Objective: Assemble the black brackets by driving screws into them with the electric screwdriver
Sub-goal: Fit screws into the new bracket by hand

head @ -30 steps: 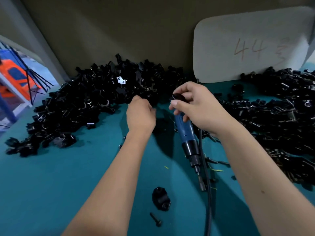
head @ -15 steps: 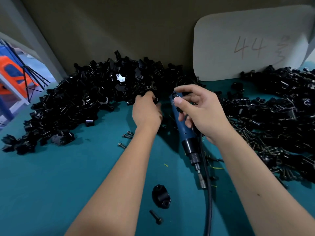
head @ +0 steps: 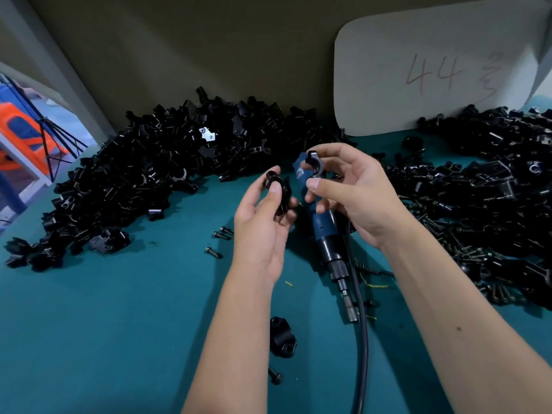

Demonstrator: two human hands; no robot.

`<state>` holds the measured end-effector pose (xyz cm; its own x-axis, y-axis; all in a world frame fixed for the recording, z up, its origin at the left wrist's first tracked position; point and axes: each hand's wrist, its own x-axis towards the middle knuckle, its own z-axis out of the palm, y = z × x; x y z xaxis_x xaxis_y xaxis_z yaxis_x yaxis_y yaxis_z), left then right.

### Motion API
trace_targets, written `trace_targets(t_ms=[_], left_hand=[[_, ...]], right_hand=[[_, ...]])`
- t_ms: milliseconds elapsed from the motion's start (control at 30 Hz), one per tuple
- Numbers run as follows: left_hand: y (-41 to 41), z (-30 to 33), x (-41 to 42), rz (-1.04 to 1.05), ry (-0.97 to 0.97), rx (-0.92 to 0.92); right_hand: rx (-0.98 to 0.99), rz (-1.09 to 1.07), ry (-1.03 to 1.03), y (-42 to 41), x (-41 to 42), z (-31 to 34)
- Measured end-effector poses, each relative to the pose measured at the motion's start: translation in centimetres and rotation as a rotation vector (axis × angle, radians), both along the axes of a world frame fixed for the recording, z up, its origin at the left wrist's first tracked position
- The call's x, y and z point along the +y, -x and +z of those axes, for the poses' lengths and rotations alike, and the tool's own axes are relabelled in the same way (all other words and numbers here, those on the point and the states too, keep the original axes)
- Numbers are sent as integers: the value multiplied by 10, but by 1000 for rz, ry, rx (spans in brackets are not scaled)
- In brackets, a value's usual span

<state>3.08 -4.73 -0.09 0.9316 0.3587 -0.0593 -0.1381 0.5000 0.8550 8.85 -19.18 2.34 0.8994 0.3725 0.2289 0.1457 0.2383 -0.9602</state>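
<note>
Head view, looking down on teal table (head: 89, 339). Left hand (head: 263, 222) raised palm-up over table, thumb and curled fingers gripping black bracket piece (head: 279, 189). Right hand (head: 355, 189) just beside it, thumb and forefinger pinching small black clamp half (head: 313, 165); remaining fingers curled around blue body of electric screwdriver (head: 324, 225). Screwdriver tilted, bit end (head: 349, 312) pointing down toward near edge, just above or touching table, cannot tell which. Black cable (head: 363, 339) trailing from behind tool toward bottom of frame. Large heap of black brackets (head: 143, 174) at back left against wall; second heap (head: 493, 204) at right, mixed with screws. Three loose screws (head: 221, 234) on table left of left wrist. Single black bracket (head: 282, 337) lying between forearms, one screw (head: 275, 376) just in front of it. White board (head: 433, 70) marked "44" propped against back wall.
</note>
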Motion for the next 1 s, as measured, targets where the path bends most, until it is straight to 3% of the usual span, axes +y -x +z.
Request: trace_targets(t_ms=[600,833,1000], left_hand=[[-15,7,5,-222,-133,-36],[-14,7,4,-201,-60,-29],[-16,6,0,-154,-18,24]], right_hand=[[264,-88,-132,-6,-8,7],[149,-207,-18,-13,-15,-1],[16,-118,-13,-13,-11,-4]])
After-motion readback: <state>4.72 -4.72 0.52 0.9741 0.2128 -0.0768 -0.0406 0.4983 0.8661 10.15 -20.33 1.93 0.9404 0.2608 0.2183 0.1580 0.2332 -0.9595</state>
